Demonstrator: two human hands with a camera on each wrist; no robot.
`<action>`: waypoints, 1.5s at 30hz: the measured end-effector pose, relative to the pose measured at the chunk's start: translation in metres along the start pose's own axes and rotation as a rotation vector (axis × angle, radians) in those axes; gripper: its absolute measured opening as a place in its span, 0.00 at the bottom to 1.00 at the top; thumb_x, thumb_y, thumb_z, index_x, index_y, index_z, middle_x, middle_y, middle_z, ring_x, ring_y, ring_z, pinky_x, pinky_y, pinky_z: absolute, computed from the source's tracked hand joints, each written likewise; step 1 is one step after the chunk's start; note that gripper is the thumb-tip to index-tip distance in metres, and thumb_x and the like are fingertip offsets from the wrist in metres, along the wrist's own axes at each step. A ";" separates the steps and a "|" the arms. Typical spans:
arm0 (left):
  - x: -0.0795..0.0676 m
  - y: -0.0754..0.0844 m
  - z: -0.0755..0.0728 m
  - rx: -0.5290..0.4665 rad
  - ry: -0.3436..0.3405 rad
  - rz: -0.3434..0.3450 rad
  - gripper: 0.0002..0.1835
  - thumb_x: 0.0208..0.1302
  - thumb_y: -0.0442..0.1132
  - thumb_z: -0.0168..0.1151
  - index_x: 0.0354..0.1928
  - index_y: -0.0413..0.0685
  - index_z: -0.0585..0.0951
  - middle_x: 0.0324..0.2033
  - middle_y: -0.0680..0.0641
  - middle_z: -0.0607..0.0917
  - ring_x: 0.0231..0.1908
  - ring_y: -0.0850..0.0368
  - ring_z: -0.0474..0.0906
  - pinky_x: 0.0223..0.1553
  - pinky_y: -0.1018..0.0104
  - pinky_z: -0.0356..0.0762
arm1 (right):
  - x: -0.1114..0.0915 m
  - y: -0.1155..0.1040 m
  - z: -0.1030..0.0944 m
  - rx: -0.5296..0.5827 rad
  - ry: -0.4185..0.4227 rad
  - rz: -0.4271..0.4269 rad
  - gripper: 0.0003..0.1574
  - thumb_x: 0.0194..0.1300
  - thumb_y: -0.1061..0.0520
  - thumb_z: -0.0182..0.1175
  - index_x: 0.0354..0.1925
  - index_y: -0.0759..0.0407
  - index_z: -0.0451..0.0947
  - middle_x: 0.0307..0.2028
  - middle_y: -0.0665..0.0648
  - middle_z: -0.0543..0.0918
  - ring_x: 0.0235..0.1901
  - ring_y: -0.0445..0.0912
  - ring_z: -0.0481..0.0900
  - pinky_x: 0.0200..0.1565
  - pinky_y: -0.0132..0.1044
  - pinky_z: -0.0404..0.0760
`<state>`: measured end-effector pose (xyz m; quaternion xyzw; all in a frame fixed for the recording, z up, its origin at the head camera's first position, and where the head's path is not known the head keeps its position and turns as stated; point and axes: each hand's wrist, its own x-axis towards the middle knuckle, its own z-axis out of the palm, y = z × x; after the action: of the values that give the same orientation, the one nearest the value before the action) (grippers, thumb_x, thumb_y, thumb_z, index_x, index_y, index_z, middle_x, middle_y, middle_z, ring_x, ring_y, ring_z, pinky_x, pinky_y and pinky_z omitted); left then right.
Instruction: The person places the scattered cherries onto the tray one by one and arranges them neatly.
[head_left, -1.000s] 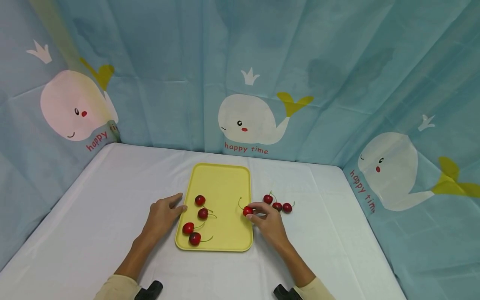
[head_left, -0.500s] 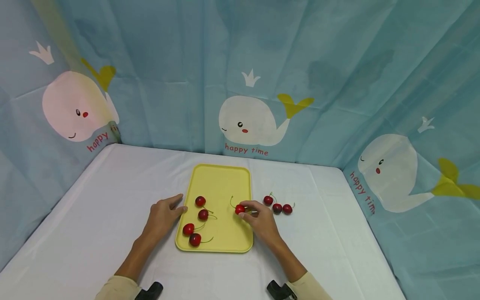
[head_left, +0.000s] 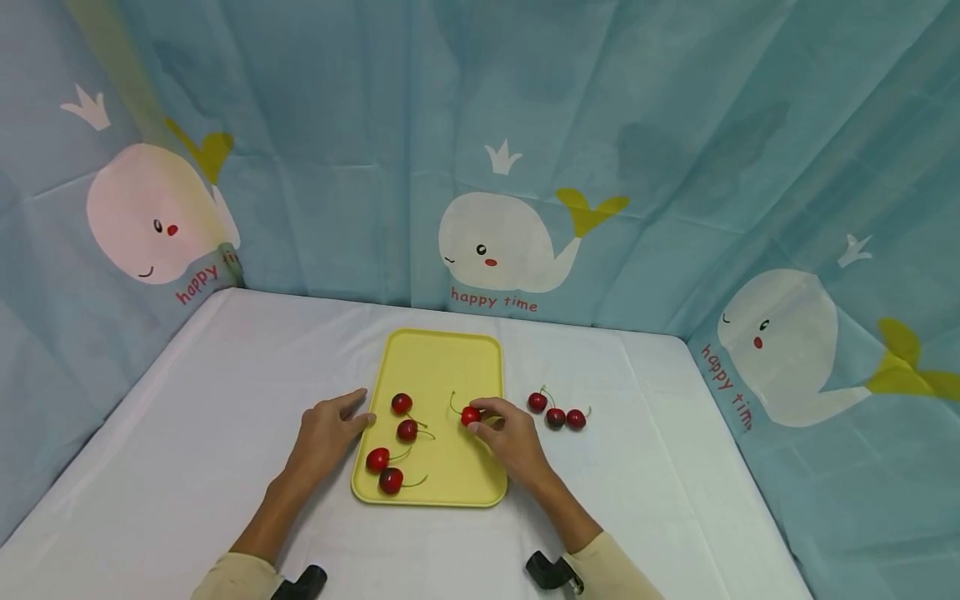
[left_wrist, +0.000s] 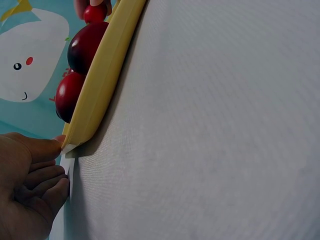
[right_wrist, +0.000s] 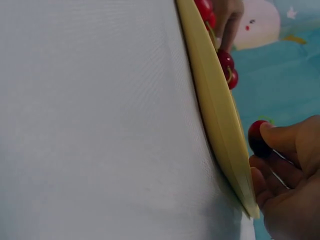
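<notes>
Between thumb and fingers my right hand (head_left: 512, 442) pinches a red cherry (head_left: 470, 416), stem up, over the right half of a yellow tray (head_left: 442, 358). The right wrist view shows this cherry (right_wrist: 258, 137) close above the tray's rim (right_wrist: 225, 135). My left hand (head_left: 322, 437) rests by the tray's left edge, its thumb touching the rim; in the left wrist view its other fingers (left_wrist: 47, 182) hang loosely curled. Several cherries lie along the tray's left side, among them an upper one (head_left: 402, 403) and a lower one (head_left: 391, 481), stems pointing right.
Right of the tray, three more cherries (head_left: 556, 417) lie on the white tablecloth (head_left: 660, 500). A blue curtain (head_left: 337, 167) with printed whales closes off the back and sides. A black device (head_left: 551, 572) sits at the right wrist, and another (head_left: 302, 583) at the left.
My right hand has moved left with its cherry, from the tray's right edge further in over it. The left hand and the other cherries have stayed put.
</notes>
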<state>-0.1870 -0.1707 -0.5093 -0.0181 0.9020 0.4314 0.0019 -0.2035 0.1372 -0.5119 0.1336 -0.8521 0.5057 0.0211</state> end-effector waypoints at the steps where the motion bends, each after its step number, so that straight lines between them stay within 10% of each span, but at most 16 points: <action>1: 0.000 0.000 0.000 0.000 0.000 0.000 0.30 0.74 0.40 0.66 0.74 0.38 0.74 0.68 0.31 0.78 0.71 0.32 0.72 0.70 0.37 0.72 | 0.001 0.000 0.000 -0.009 -0.005 0.002 0.20 0.67 0.63 0.73 0.56 0.56 0.87 0.49 0.54 0.91 0.47 0.49 0.86 0.46 0.32 0.85; 45: 0.000 -0.002 0.001 -0.006 0.013 0.013 0.30 0.73 0.40 0.67 0.73 0.36 0.75 0.69 0.33 0.78 0.72 0.33 0.72 0.70 0.37 0.72 | 0.009 0.000 0.005 -0.156 -0.066 -0.023 0.25 0.68 0.58 0.72 0.62 0.59 0.85 0.54 0.56 0.88 0.46 0.47 0.82 0.47 0.35 0.84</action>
<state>-0.1871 -0.1706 -0.5114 -0.0150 0.9008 0.4339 -0.0068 -0.2115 0.1314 -0.5131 0.1581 -0.8876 0.4326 0.0090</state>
